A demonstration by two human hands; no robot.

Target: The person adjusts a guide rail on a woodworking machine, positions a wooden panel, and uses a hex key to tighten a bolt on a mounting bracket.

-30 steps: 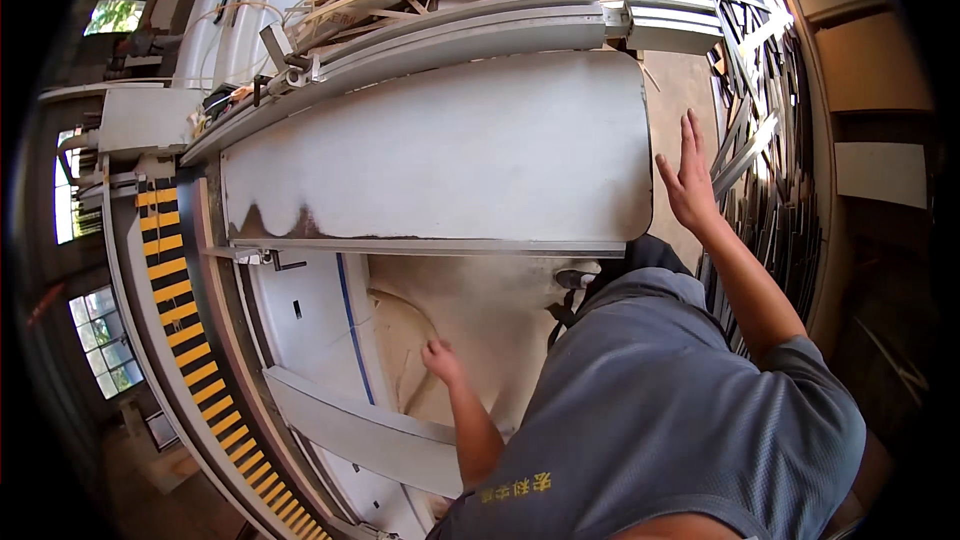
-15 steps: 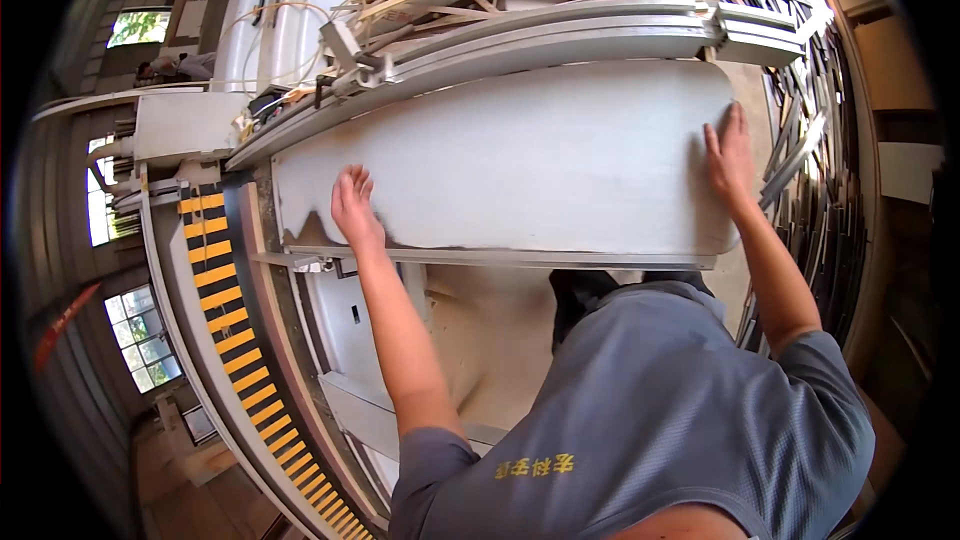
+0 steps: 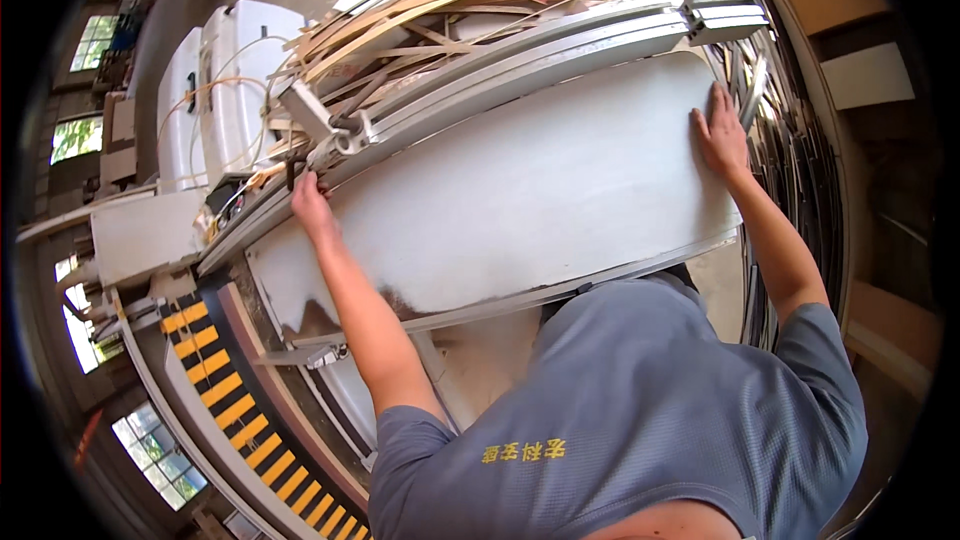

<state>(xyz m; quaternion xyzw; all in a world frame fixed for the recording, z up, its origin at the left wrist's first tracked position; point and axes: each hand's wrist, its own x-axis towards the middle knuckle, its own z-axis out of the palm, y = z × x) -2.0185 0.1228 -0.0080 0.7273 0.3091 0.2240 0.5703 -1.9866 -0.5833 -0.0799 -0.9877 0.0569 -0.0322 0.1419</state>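
A person in a dark grey short-sleeved shirt (image 3: pixel 640 390) leans over a long, flat, pale grey panel (image 3: pixel 540 170) in mid-view, its centre just toward twelve o'clock. The panel's long axis runs from between eight and nine o'clock to between two and three, its rounded end pointing the latter way (dark stains mark the opposite end, along the near edge).

The right hand (image 3: pixel 722 145), between two and three o'clock, lies flat with fingers extended on the panel near the rounded end, grasping nothing. The left hand (image 3: pixel 313 205), between nine and ten, has bent fingers at the grooved grey metal rail (image 3: pixel 540 70) along the panel's far edge, just beside a grey metal fitting (image 3: pixel 320 118); whether it grips anything cannot be told.

Loose tan and brown wood strips (image 3: pixel 430 25) are heaped at twelve o'clock, beyond the rail. A yellow-and-black striped band (image 3: pixel 235 410) runs past eight o'clock.
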